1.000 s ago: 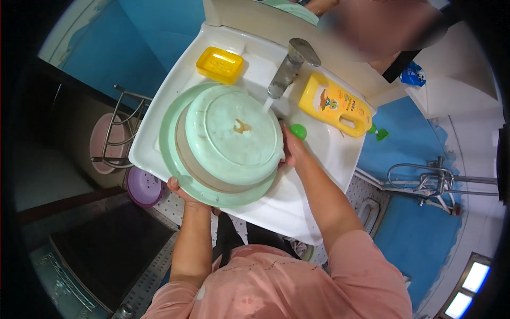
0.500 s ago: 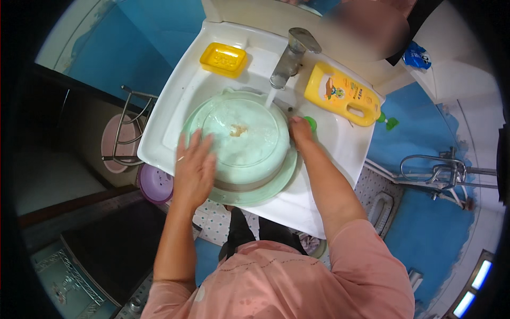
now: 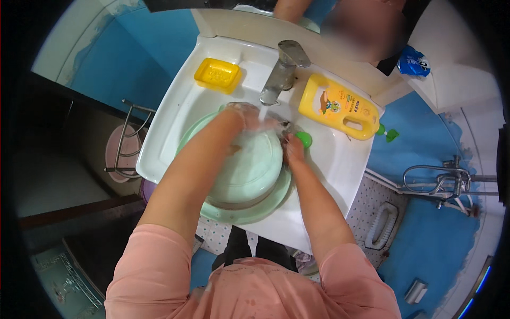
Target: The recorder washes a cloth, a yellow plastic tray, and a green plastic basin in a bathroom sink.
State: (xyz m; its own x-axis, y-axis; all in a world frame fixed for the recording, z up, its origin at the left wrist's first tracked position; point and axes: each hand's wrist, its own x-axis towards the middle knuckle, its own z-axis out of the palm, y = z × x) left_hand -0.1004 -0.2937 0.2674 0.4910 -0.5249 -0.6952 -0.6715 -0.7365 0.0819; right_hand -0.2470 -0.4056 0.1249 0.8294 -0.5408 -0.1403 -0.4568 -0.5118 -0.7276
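A pale green plastic basin (image 3: 249, 173) lies upside down in the white sink (image 3: 159, 143), its wide rim at the bottom. Water runs from the metal faucet (image 3: 276, 80) onto my left hand (image 3: 255, 120), which reaches across the basin's far side. Splashing and motion blur hide those fingers. At the basin's right side is my right hand (image 3: 292, 149), its fingers curled in. A rounded bright green object (image 3: 304, 139) shows right beside it, with something dark by the fingertips. What the right hand grips is mostly hidden.
A yellow soap dish (image 3: 218, 75) sits at the sink's back left corner. On the right ledge lies a yellow detergent bottle (image 3: 337, 109) with a green cap. A metal rack (image 3: 127, 141) stands left of the sink; a blue packet (image 3: 413, 63) is at the back right.
My left hand has moved from the basin's left side to its far side, under the running water. The right hand stays at the basin's right, beside the green object.
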